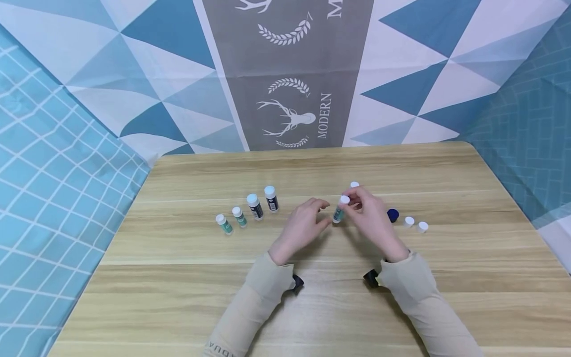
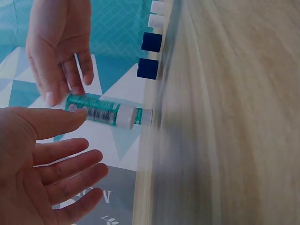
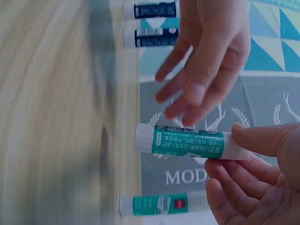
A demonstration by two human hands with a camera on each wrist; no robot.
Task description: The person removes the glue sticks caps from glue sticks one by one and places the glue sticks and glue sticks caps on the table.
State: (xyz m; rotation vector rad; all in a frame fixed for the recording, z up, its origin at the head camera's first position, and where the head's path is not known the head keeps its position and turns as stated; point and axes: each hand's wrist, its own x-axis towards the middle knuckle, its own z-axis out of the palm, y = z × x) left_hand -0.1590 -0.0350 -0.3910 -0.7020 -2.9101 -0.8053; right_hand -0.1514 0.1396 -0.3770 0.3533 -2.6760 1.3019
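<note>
My right hand [image 1: 372, 215] pinches the upper end of a green-labelled glue stick [image 3: 190, 142] between thumb and fingers. The stick is held nearly upright, its white top up, close over the table. My left hand [image 1: 305, 221] is just left of it, fingers loosely spread and holding nothing. In the left wrist view its thumb overlaps the stick's label. A second green glue stick [image 3: 161, 205] stands behind the right hand, mostly hidden in the head view, where only its white top [image 1: 354, 184] shows.
On the left stand two green glue sticks [image 1: 239, 217] and two larger dark blue ones [image 1: 271, 199], in a slanting row. Right of my right hand are two dark blue caps [image 2: 148, 69] and two white caps [image 1: 409, 221]. Patterned cloth [image 1: 290, 74] hangs behind the wooden table [image 1: 178, 297].
</note>
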